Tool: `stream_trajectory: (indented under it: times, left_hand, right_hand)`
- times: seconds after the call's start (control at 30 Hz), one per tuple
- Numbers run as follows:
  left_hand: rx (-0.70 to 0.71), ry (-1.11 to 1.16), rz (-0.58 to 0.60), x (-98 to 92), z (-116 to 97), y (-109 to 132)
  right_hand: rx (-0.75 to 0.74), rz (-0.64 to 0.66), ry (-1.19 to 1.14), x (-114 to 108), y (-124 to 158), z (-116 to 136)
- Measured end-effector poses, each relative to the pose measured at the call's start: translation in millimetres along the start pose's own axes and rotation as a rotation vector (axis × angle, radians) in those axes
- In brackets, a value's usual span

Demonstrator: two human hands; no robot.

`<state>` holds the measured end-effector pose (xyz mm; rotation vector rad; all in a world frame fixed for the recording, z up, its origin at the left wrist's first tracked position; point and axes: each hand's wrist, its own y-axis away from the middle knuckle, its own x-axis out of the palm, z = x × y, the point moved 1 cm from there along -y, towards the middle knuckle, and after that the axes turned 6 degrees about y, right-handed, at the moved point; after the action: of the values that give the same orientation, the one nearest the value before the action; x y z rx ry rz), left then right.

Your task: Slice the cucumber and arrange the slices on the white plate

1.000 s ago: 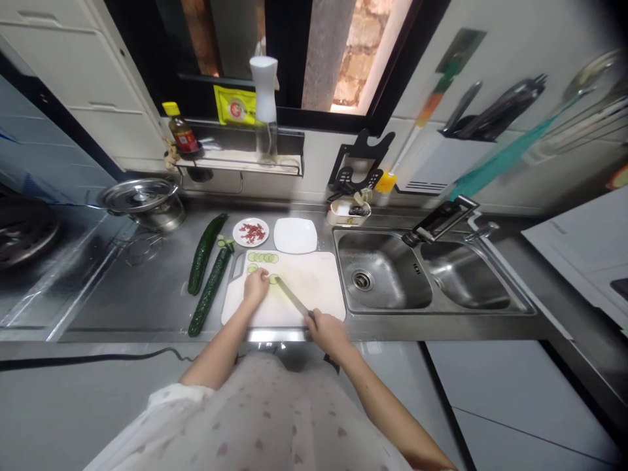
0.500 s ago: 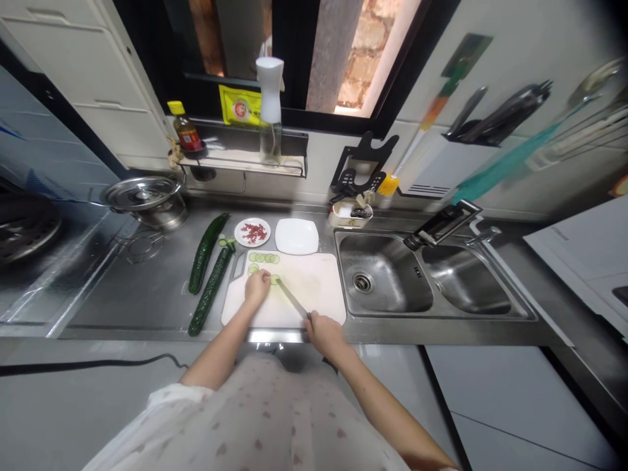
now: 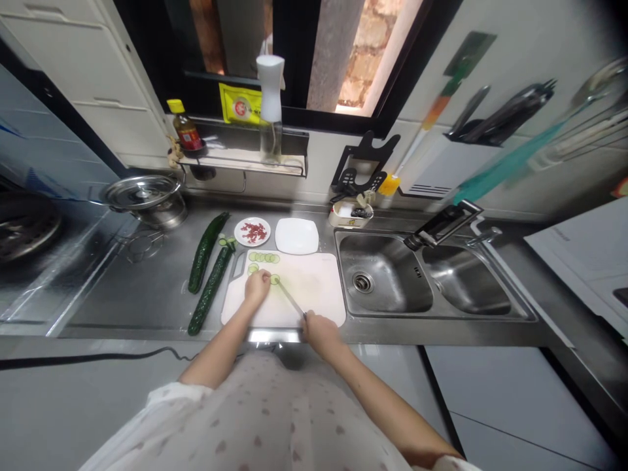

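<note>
A white cutting board (image 3: 318, 281) lies in front of me. My left hand (image 3: 256, 289) rests on it with fingers bent and pinched at the edge of a pale green cucumber slice (image 3: 275, 280). My right hand (image 3: 321, 333) is closed around the handle of a kitchen knife (image 3: 291, 299); the blade points up and left, its tip at that slice. A row of cucumber slices (image 3: 263, 258) lies along the board's top left, with another small overlapping group (image 3: 252, 268) just beyond my left hand.
Left of the board lie a whole cucumber (image 3: 206, 255) and a cut cucumber (image 3: 212, 288) with small pieces by its end. Behind stand a plate of chopped red bits (image 3: 239, 234) and a white square plate (image 3: 297, 235). A double sink (image 3: 387, 271) is right; a lidded pot (image 3: 161, 209) left.
The knife has turned so its blade shows narrower, and my right hand has shifted slightly left. My left hand and the slices stay nearly in place.
</note>
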<state>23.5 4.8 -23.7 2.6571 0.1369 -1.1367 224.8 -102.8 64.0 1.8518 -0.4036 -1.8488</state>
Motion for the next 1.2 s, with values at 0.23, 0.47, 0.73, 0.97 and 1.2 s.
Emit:
stream_trajectory:
  times: [0.23, 0.47, 0.73, 0.97, 1.2]
  left_hand:
    - [0.004, 0.008, -0.007, 0.9, 1, -1]
    - [0.005, 0.005, 0.0, -0.3, 0, 0]
    - [0.004, 0.005, 0.001, -0.6, -1, 2]
    - [0.014, 0.029, -0.019, -0.3, 0, 2]
    - [0.011, 0.021, -0.009, 2.0, 3, -1]
  right_hand:
    - [-0.031, -0.002, 0.005, -7, -4, -4]
    - [-0.047, -0.011, -0.007, -11, -11, -1]
    - [-0.044, 0.022, 0.01, -20, -9, 2]
    - [-0.025, 0.02, 0.015, -10, 1, -8]
    - [-0.025, -0.01, 0.009, -9, -4, -4]
